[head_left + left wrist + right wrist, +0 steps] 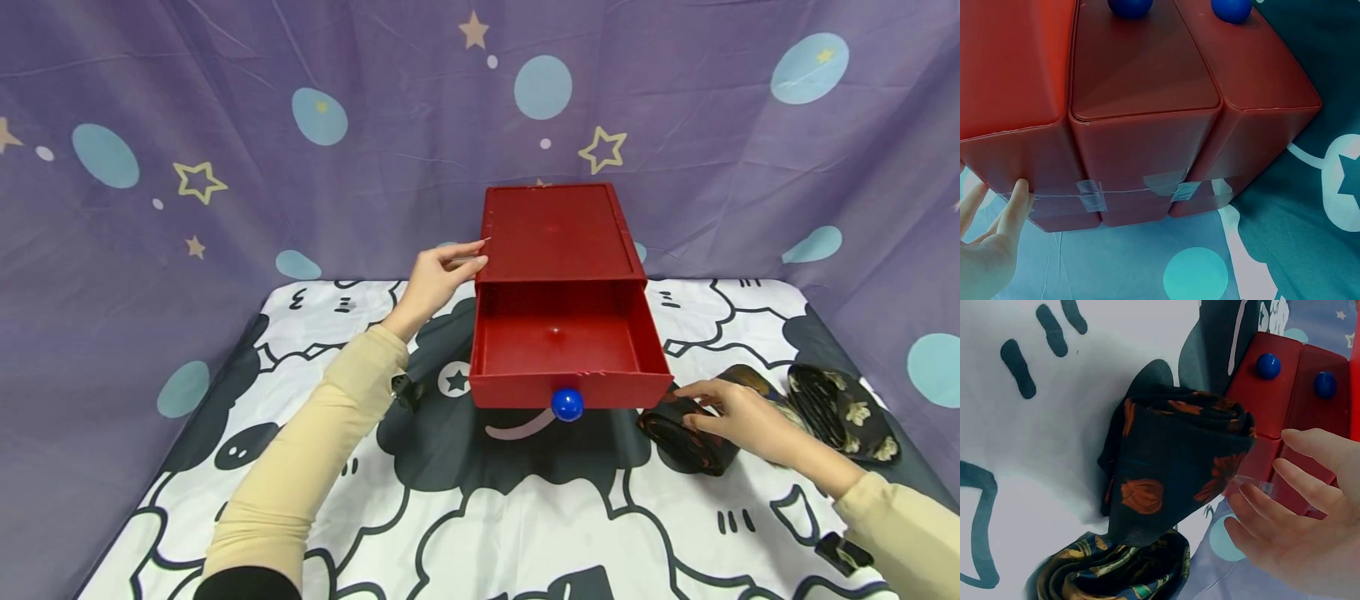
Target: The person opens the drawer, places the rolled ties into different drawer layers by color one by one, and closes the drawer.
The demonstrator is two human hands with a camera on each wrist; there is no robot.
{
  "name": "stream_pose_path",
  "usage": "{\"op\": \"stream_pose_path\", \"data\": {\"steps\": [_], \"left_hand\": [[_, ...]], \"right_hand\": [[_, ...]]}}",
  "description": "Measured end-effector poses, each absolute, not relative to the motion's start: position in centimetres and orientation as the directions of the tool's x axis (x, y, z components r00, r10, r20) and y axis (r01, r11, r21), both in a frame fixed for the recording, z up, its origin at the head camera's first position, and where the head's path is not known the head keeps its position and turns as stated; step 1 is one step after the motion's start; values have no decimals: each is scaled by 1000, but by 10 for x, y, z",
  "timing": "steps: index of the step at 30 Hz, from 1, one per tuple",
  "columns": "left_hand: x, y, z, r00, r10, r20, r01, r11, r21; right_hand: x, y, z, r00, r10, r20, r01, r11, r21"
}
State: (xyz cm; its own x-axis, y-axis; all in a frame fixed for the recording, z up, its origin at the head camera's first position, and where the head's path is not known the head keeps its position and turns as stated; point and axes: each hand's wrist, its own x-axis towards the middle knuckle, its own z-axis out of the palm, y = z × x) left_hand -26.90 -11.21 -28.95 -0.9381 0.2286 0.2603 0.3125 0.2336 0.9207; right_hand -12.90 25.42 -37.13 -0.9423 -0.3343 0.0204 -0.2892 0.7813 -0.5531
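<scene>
A red drawer unit [555, 233] has its top drawer [517, 392] pulled out, with a bare inside and a blue knob [567, 405] on its front. My left hand [438, 279] touches the unit's left side, fingers extended; the left wrist view shows the fingertips [1020, 190] against the red wall. To the right, my right hand [742, 421] hovers by a folded dark cloth with orange flowers [1166, 462]. Its fingers are loosely spread, with nothing between them, and overlap the cloth's edge in the head view.
Beside the flowered cloth lies a rolled cloth with yellow and green patterning [1122, 569]. Farther right is a folded black cloth with cream flowers [847, 412]. Two lower drawers [1147, 69] with blue knobs sit under the pulled-out one. A purple curtain [420, 125] hangs behind the table.
</scene>
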Motion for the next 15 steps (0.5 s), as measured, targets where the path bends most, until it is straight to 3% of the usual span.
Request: {"op": "stream_pose_path", "data": {"steps": [15], "left_hand": [[-268,-112,-289,-939,223,263,314,239,919]], "right_hand": [[-142,269,-382,-927,-374,33,-324,754,-571]]}}
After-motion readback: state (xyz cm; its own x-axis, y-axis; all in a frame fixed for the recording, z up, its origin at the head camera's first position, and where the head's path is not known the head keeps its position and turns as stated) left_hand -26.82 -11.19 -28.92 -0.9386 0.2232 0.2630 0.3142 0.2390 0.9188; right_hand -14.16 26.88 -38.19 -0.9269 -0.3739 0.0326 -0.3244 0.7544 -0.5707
